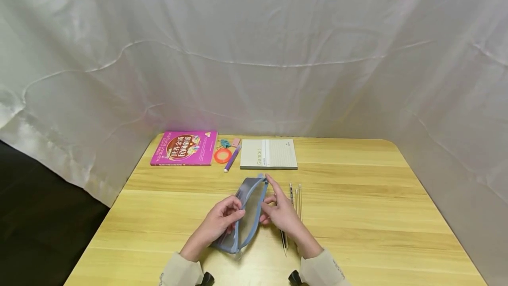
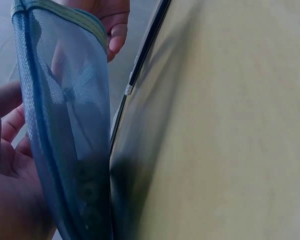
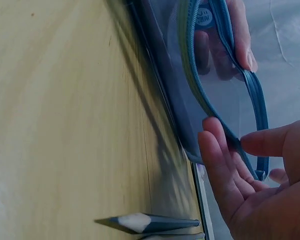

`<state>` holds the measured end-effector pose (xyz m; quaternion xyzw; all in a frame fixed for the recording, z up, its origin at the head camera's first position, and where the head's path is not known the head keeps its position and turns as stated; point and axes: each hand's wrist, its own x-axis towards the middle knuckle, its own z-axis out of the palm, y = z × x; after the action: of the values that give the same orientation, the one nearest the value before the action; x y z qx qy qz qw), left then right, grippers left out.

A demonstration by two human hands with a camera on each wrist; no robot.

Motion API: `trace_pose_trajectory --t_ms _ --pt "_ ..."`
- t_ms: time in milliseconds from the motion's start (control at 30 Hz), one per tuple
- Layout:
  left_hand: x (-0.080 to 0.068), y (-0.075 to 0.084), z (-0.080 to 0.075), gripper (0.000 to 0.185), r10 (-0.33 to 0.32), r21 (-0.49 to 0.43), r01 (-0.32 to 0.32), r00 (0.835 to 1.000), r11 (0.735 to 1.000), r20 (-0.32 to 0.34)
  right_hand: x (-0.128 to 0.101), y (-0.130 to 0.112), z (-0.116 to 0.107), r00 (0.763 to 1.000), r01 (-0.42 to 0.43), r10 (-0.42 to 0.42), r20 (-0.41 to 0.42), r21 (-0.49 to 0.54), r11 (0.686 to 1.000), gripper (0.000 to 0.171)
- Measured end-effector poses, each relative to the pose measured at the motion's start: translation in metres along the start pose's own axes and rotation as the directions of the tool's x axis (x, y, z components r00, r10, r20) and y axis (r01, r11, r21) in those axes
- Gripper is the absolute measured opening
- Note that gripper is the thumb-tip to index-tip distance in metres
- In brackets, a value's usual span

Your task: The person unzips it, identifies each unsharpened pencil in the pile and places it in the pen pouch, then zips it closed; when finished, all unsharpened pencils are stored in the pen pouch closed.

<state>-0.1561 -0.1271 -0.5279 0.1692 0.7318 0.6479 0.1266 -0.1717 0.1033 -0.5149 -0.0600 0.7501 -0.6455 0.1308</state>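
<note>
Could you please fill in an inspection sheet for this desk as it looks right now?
Surface: wooden table, light grain, rounded far corners.
Job's things: blue mesh pencil case, held open at its zipper edge; pencils lying on the table beside it.
Clutter: pink book, orange ring, purple pen, Gambit notepad, all along the far edge.
Hands: left hand pinches one side of the case's opening; right hand pinches the other.
Cables: nothing seen.
Surroundings: white draped sheet behind and to the sides; dark floor at left.
</note>
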Motion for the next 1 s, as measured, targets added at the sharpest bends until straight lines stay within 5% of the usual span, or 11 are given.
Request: trace_pose_trajectory --t_ms 433,833,1000 --pt "0.000 -0.003 -0.001 0.014 0.012 0.073 -0.015 0.999 0.997 0.031 0.003 0.004 0.000 0.999 0.043 -0.042 0.025 -0.040 0.998 0.052" --pt "-0.008 -0.007 -0.005 0.014 0.035 0.192 -0.052 0.995 0.980 0.091 0.006 0.007 0.003 0.996 0.029 -0.032 -0.078 -0.040 0.999 0.031" --pt "-0.018 -0.008 -0.012 0.013 0.060 0.235 -0.100 0.984 0.967 0.169 0.007 0.005 0.004 0.994 0.007 -0.008 -0.106 -0.011 1.000 0.028"
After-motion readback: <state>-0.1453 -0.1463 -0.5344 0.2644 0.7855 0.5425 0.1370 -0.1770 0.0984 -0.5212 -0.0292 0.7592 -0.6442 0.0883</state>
